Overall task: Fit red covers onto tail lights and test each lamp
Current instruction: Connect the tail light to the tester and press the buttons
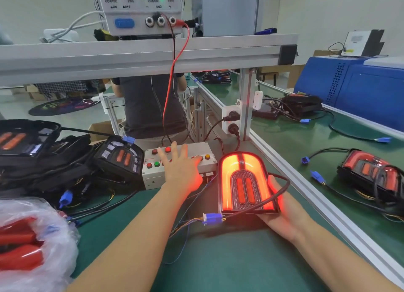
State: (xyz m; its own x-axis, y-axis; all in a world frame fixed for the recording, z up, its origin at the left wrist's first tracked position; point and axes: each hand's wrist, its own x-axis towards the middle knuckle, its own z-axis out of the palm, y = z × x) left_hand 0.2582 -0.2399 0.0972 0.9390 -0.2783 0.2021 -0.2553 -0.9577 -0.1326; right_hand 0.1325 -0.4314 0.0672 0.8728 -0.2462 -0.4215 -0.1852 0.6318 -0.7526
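A tail light (242, 182) with its red cover on glows bright red over the green bench. My right hand (282, 208) holds it from beneath and from its right side, thumb curled up along the right edge. Its cable ends in a blue connector (212, 218) plugged into the tester wires. My left hand (181, 169) lies spread on the grey button box (150, 173), fingers straight, one fingertip pressing a button near the box's right end. Loose red covers (19, 248) lie in a clear plastic bag at the lower left.
A pile of uncovered black tail lights (118, 158) with cables lies left of the box. Another covered lamp (371, 171) rests beyond the aluminium rail (306, 193) on the right. A power supply (140, 9) stands on the overhead shelf. A person sits opposite.
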